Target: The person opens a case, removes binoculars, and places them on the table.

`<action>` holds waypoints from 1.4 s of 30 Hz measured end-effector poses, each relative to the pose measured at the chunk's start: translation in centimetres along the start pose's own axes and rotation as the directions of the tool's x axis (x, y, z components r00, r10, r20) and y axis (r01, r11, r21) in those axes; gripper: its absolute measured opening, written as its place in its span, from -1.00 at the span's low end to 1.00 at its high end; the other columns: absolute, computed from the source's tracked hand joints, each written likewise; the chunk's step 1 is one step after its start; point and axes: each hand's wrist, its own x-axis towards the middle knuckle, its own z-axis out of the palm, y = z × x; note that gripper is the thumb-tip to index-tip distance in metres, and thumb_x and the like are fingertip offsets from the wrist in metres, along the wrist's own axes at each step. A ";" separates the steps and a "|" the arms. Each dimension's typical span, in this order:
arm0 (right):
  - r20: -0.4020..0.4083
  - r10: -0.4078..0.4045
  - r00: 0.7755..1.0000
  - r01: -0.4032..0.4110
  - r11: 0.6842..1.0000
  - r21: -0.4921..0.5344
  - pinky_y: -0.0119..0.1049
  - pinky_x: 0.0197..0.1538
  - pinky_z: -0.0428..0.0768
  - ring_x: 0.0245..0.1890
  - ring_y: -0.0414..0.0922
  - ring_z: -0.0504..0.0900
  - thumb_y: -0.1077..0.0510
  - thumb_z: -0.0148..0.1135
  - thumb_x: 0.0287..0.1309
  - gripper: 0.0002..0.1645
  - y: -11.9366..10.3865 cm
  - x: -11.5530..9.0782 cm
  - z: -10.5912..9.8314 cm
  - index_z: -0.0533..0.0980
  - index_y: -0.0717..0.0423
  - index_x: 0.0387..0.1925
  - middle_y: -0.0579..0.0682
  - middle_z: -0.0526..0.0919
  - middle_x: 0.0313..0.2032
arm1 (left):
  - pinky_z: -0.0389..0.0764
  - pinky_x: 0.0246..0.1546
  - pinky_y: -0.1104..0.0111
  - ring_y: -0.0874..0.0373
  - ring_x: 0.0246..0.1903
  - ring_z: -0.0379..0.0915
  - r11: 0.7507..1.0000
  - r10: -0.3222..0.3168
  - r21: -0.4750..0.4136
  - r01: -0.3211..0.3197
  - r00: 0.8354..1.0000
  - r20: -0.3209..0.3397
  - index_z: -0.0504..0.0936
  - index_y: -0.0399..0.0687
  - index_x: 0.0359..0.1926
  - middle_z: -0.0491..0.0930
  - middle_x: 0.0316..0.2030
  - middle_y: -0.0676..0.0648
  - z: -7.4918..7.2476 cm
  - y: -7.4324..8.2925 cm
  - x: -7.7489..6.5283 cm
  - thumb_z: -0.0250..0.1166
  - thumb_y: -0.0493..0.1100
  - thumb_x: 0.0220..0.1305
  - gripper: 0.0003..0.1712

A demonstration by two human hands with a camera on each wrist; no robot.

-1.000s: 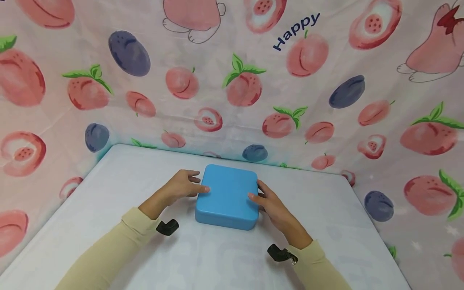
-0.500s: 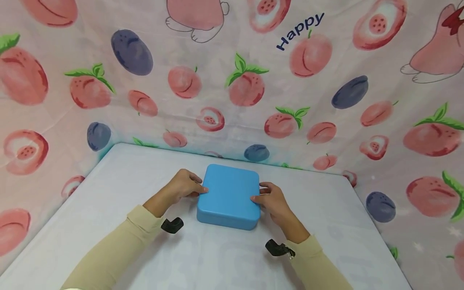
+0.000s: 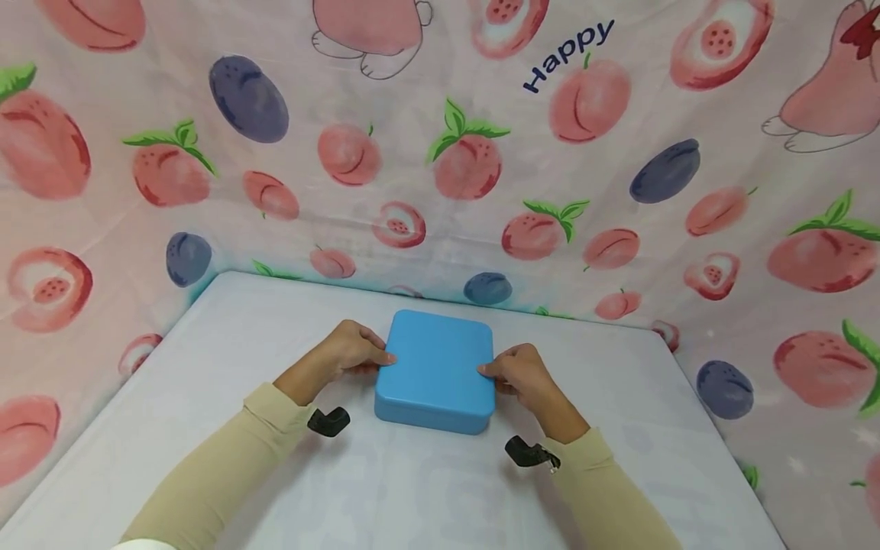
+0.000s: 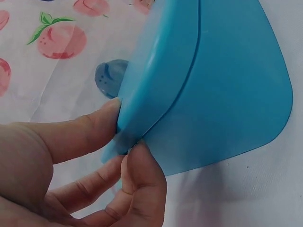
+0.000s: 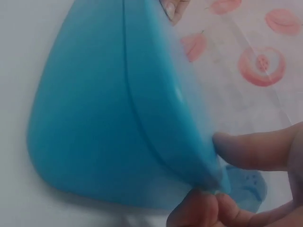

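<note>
A blue rectangular box (image 3: 435, 416) rests on the white table, with its matching lid (image 3: 440, 359) on top. A thin seam runs between lid and box in both wrist views. On the lid's left side, my left hand (image 3: 354, 350) pinches the edge: thumb (image 4: 90, 132) on top, curled fingers (image 4: 147, 184) at the seam below. My right hand (image 3: 524, 376) grips the lid's right edge likewise, thumb (image 5: 260, 149) on the top face and fingertips (image 5: 199, 208) under the rim. The lid looks seated along the visible seam. Whatever is inside the box is hidden.
The white-covered table (image 3: 275, 321) reaches back to a pink fruit-print cloth (image 3: 412, 168), which hangs behind and at both sides. A black wrist mount (image 3: 328, 422) projects from the left sleeve, and another black mount (image 3: 531, 452) from the right.
Both hands have closed from loosely spread fingers into a pinch on the lid's edges. The right fingers drew in from the side. The box stays in about the same place.
</note>
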 end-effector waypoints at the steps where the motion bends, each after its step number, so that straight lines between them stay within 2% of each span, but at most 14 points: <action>1: 0.000 0.008 1.000 -0.008 1.000 -0.007 -0.30 -0.32 0.60 -0.38 -0.08 0.49 0.28 0.48 0.14 -0.69 -0.1 0.0 0.0 0.49 0.32 -0.23 0.07 0.50 -0.31 | 0.75 -0.27 0.32 0.12 -0.42 0.58 1.000 0.000 0.000 0.000 1.000 0.003 0.66 -0.32 -0.05 0.65 -0.25 -0.15 0.0 -0.1 0.0 0.58 -0.22 0.17 -0.60; 7: 0.034 0.047 0.998 -0.044 0.996 -0.078 -0.33 -0.45 0.46 -0.52 -0.11 0.39 0.23 0.50 0.14 -0.50 -0.5 0.4 0.4 0.44 0.43 -0.04 0.04 0.40 -0.47 | 0.71 -0.32 0.36 0.13 -0.42 0.58 1.000 -0.020 0.017 0.020 1.000 0.022 0.64 -0.29 -0.08 0.65 -0.30 -0.13 0.2 -0.2 -0.2 0.59 -0.21 0.16 -0.60; 11: 0.047 0.067 0.997 -0.062 0.993 -0.105 -0.33 -0.52 0.33 -0.61 -0.13 0.30 0.22 0.49 0.15 -0.40 -0.7 0.7 0.6 0.38 0.49 0.04 0.01 0.31 -0.58 | 0.67 -0.40 0.39 0.14 -0.43 0.58 0.998 -0.022 0.056 0.021 1.000 0.010 0.64 -0.27 -0.13 0.65 -0.36 -0.09 0.2 0.2 -0.6 0.62 -0.20 0.12 -0.61; 15: 0.045 0.067 0.997 -0.060 0.988 -0.143 -0.33 -0.54 0.32 -0.64 -0.13 0.31 0.21 0.47 0.18 -0.38 -1.1 0.6 0.7 0.33 0.46 0.07 -0.01 0.30 -0.59 | 0.62 -0.46 0.42 0.15 -0.47 0.58 0.995 -0.019 0.103 0.021 1.000 -0.022 0.66 -0.28 -0.20 0.64 -0.40 -0.08 0.4 0.6 -0.8 0.64 -0.19 0.09 -0.63; 19: 0.042 0.062 0.997 -0.054 0.984 -0.170 -0.33 -0.53 0.39 -0.62 -0.11 0.36 0.21 0.47 0.20 -0.37 -1.3 0.5 0.8 0.32 0.46 0.11 0.04 0.35 -0.51 | 0.61 -0.47 0.43 0.13 -0.48 0.57 0.992 -0.029 0.124 0.034 0.999 -0.041 0.67 -0.29 -0.23 0.64 -0.40 -0.09 0.6 0.6 -0.8 0.63 -0.19 0.10 -0.65; 22: 0.033 0.058 0.998 -0.051 0.981 -0.186 -0.32 -0.51 0.45 -0.60 -0.09 0.40 0.21 0.48 0.21 -0.44 -1.3 0.4 0.9 0.36 0.42 0.03 0.07 0.39 -0.46 | 0.62 -0.46 0.42 0.12 -0.47 0.57 0.992 -0.037 0.121 0.042 0.998 -0.043 0.68 -0.30 -0.21 0.65 -0.38 -0.11 0.6 0.6 -0.7 0.62 -0.18 0.12 -0.65; 26: 0.026 0.045 0.999 -0.040 0.981 -0.192 -0.31 -0.51 0.46 -0.61 -0.11 0.40 0.20 0.48 0.22 -0.62 -1.1 0.4 0.9 0.41 0.31 -0.25 0.02 0.38 -0.52 | 0.64 -0.45 0.42 0.13 -0.46 0.58 0.994 -0.039 0.099 0.042 0.998 -0.040 0.70 -0.31 -0.21 0.66 -0.36 -0.11 0.5 0.6 -0.6 0.61 -0.21 0.12 -0.68; 29: 0.021 0.033 0.999 -0.028 0.982 -0.189 -0.32 -0.51 0.48 -0.61 -0.13 0.40 0.18 0.48 0.23 -0.62 -0.9 0.5 0.9 0.39 0.22 -0.37 -0.01 0.38 -0.54 | 0.65 -0.44 0.42 0.14 -0.46 0.58 0.996 -0.036 0.077 0.038 0.999 -0.026 0.71 -0.32 -0.20 0.66 -0.36 -0.11 0.4 0.6 -0.5 0.60 -0.23 0.13 -0.69; 39: 0.022 -0.031 0.999 0.034 0.988 -0.151 -0.30 -0.54 0.51 -0.63 -0.14 0.44 0.16 0.43 0.30 -0.61 -0.4 0.6 0.8 0.36 0.18 -0.43 -0.01 0.37 -0.54 | 0.65 -0.45 0.45 0.18 -0.48 0.54 1.000 -0.018 0.024 0.018 1.000 0.019 0.71 -0.35 -0.14 0.63 -0.35 -0.09 0.1 0.6 -0.1 0.58 -0.24 0.16 -0.67; 42: 0.012 -0.036 0.999 0.037 0.986 -0.165 -0.31 -0.54 0.50 -0.60 -0.13 0.44 0.14 0.42 0.31 -0.63 -0.4 0.6 0.8 0.36 0.20 -0.35 0.02 0.39 -0.46 | 0.63 -0.46 0.45 0.18 -0.49 0.52 1.000 -0.012 0.013 0.012 0.999 0.036 0.70 -0.35 -0.15 0.62 -0.35 -0.09 0.1 0.4 0.1 0.57 -0.23 0.18 -0.68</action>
